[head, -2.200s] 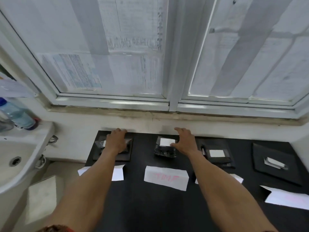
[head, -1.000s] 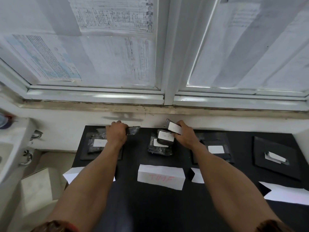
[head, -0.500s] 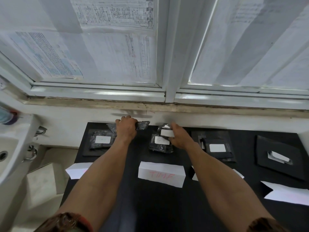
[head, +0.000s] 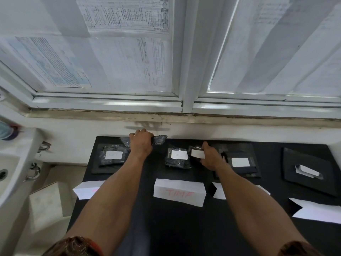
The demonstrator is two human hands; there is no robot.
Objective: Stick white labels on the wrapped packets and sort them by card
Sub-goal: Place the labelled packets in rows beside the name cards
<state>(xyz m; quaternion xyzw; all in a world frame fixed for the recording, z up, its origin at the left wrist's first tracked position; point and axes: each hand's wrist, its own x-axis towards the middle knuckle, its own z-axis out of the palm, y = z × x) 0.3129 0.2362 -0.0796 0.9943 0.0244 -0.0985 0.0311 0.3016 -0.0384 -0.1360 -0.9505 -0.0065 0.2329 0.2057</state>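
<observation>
My left hand and right hand each hold a wrapped packet.
The left grips a dark packet at the black table's far edge. The right pinches a white-labelled packet just beside the middle packet, which lies behind the TIME card.

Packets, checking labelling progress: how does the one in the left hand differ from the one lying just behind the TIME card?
The left hand grips the held packet up near the wall; the lying packet lies flat. The lying packet carries a white label; the held packet shows none. Both are dark and film-wrapped.
</observation>
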